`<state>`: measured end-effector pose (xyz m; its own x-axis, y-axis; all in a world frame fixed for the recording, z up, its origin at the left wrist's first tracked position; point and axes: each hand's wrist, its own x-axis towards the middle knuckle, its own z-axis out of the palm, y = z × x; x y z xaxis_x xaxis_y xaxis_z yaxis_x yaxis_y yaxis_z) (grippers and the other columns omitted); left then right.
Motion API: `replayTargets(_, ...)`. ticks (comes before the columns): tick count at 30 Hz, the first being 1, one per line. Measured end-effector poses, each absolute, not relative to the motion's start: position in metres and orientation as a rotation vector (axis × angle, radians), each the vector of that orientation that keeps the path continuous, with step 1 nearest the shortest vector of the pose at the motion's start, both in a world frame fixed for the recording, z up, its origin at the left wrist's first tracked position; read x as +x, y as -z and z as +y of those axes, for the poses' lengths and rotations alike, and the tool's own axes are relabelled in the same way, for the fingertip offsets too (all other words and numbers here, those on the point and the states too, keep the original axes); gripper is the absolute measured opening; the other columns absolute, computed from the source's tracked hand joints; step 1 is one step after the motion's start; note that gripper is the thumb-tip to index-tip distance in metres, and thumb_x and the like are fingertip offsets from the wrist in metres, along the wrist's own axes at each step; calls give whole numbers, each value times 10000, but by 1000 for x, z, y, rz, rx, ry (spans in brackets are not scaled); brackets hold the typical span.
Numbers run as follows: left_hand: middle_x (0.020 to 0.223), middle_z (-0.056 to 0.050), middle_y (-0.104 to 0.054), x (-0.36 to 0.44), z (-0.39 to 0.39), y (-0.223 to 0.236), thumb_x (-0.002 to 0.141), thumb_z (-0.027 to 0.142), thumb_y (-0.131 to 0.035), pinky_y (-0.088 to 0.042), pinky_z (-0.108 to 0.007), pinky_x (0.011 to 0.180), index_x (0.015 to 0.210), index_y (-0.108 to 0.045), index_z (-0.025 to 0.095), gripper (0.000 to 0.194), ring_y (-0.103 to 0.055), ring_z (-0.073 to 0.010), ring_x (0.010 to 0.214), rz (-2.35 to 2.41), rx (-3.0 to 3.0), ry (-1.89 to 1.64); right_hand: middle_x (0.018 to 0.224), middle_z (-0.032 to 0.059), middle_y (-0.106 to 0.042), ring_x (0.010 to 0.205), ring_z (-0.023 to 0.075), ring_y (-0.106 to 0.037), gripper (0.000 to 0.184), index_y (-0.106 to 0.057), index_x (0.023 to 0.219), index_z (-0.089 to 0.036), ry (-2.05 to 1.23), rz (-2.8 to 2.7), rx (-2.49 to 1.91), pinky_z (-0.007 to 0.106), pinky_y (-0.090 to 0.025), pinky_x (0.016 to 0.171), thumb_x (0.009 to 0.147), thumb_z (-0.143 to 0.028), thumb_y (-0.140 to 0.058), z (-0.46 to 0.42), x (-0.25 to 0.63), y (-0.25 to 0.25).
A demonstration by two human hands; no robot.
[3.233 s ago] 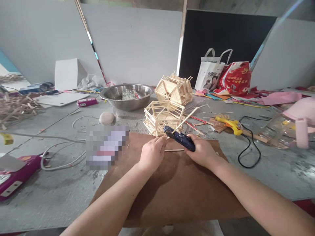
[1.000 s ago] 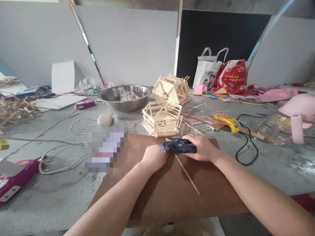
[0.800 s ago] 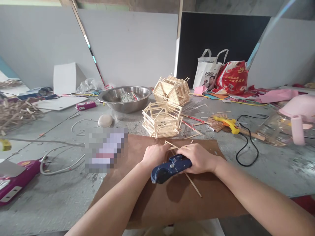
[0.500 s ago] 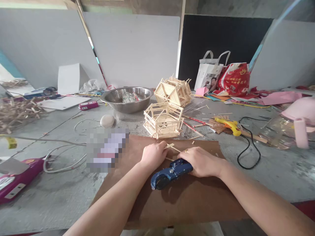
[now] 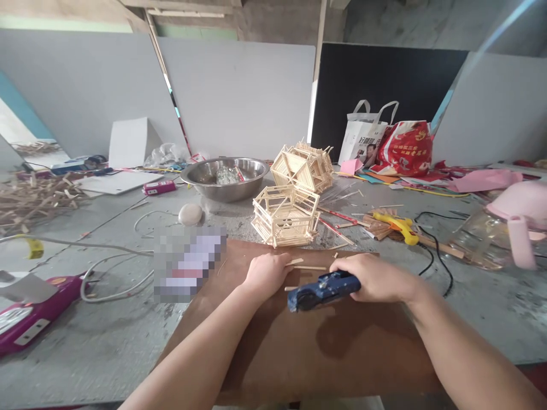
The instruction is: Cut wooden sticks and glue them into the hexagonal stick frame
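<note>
Two stick frames stand built on the counter [image 5: 119, 330]: a hexagonal stick frame [image 5: 285, 234], open at the top, just beyond the far edge of the brown sheet [image 5: 273, 370], and a denser, many-sided stick frame [image 5: 294, 171] behind it, toward the counter's far edge. Several sticks remain loose and joined to neither, so the work looks only partly finished; how many pieces are still wanted cannot be told.

The left hand [image 5: 265, 279] rests near the sheet's far edge, its fingers closed on short stick pieces [image 5: 296, 262]. A thin stick [image 5: 311, 268] runs from there toward the right hand [image 5: 378, 278], nearly parallel to that edge. The right hand's fingers are wrapped around a blue hand tool [image 5: 323, 290], held over the sheet; its working end cannot be made out. Another stick end [image 5: 292, 288] shows behind the tool, and a small offcut [image 5: 336, 255] lies by the sheet's far edge. The yellow glue gun [image 5: 399, 228] lies toward the counter's right edge, out of both hands.

Compared with half a second ago, the right hand and tool have shifted rightward, widening the gap between the hands, and the thin stick slants less. Both frames have stayed put.
</note>
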<state>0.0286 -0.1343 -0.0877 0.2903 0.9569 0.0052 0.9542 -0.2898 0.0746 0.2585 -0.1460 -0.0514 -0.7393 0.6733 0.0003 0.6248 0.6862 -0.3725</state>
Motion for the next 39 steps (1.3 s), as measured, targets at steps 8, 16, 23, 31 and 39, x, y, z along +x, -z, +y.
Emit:
replayTargets(8, 735, -86, -632, 28, -143, 88, 771, 343, -411, -372, -290, 573, 765, -588, 197, 230, -584, -234, 679, 1751, 2462, -115, 794, 49, -632, 730, 213, -585, 266, -529, 915, -193, -76, -1969, -1459, 279, -417, 615, 651, -222, -530, -114, 284, 62)
replayTargets(16, 548, 17, -479, 32, -142, 84, 722, 387, -480, -295, -215, 491, 655, -534, 142, 260, -413, -102, 511, 1298, 1795, -634, 820, 82, -624, 737, 214, -579, 214, -524, 868, -176, -102, -1782, -1299, 318, -427, 664, 719, -330, -529, -105, 264, 84)
replayTargets(23, 478, 61, -352, 38, -146, 81, 689, 387, -535, -187, -203, 424, 594, -470, 141, 272, -265, -51, 430, 1181, 1512, -663, 733, 19, -617, 665, 154, -566, 153, -559, 816, -193, -495, -1867, -1079, 256, -430, 630, 732, -318, -536, -133, 237, 78)
replayTargets(31, 450, 86, -257, 44, -151, 80, 703, 458, -516, -118, -206, 390, 575, -387, 161, 348, -183, -37, 395, 1007, 1353, -608, 688, -4, -579, 608, 122, -520, 120, -551, 745, -184, -576, -1807, -1129, 237, -414, 602, 739, -301, -527, -130, 237, 80)
replayTargets(39, 421, 102, -198, 45, -150, 83, 674, 416, -574, -57, -206, 369, 682, -521, 133, 288, -127, -25, 363, 930, 1152, -543, 709, 9, -570, 648, 146, -529, 136, -532, 781, -184, -611, -1808, -1108, 268, -418, 633, 738, -313, -525, -131, 230, 84)
